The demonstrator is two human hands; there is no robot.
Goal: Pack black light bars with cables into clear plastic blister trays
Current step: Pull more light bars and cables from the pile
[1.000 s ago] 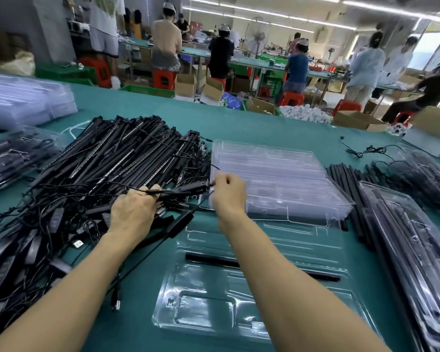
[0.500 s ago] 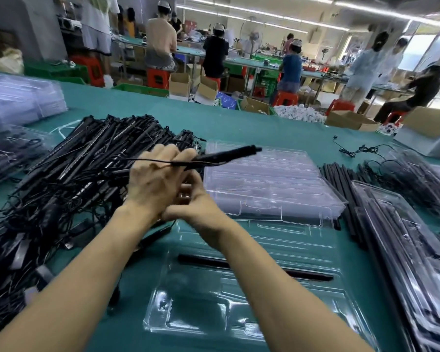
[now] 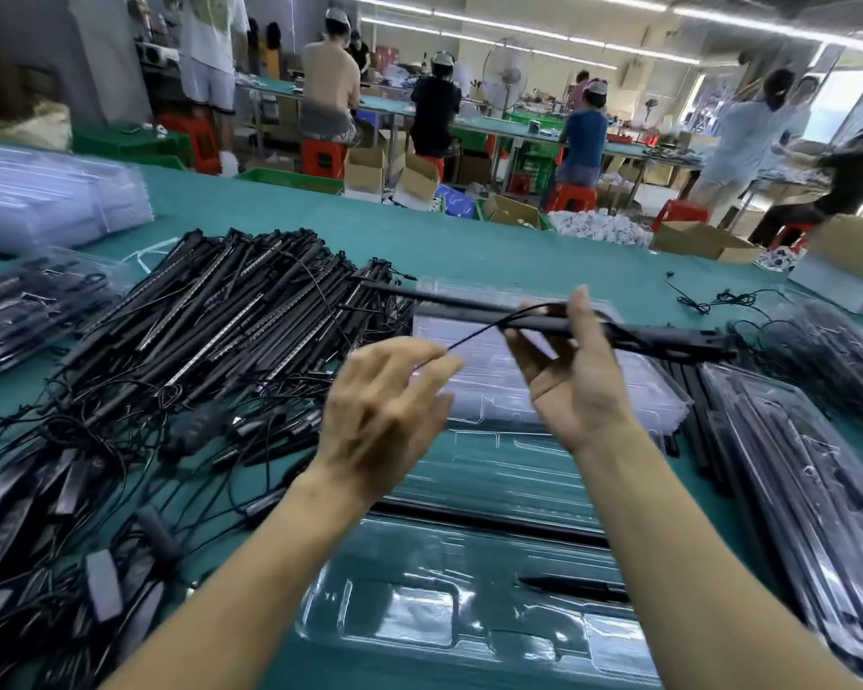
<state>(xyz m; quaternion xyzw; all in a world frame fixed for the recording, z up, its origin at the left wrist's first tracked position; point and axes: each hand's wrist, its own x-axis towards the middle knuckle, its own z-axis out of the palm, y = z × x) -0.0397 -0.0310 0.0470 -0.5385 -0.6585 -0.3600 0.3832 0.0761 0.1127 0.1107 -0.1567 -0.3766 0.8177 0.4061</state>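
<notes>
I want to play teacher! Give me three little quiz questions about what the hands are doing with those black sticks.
1. True or false: the right hand holds a black light bar up off the table.
2. What does the left hand pinch? A) a thin cable B) a cardboard box C) a red stool
3. Fill in: the big tangled pile of light bars lies on the person's ____ side.
Key: 1 true; 2 A; 3 left.

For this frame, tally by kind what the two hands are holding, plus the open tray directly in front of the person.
Black light bar, held in the right hand: 1
Cable, pinched by the left hand: 1
Open clear tray: 1
Total: 3
</notes>
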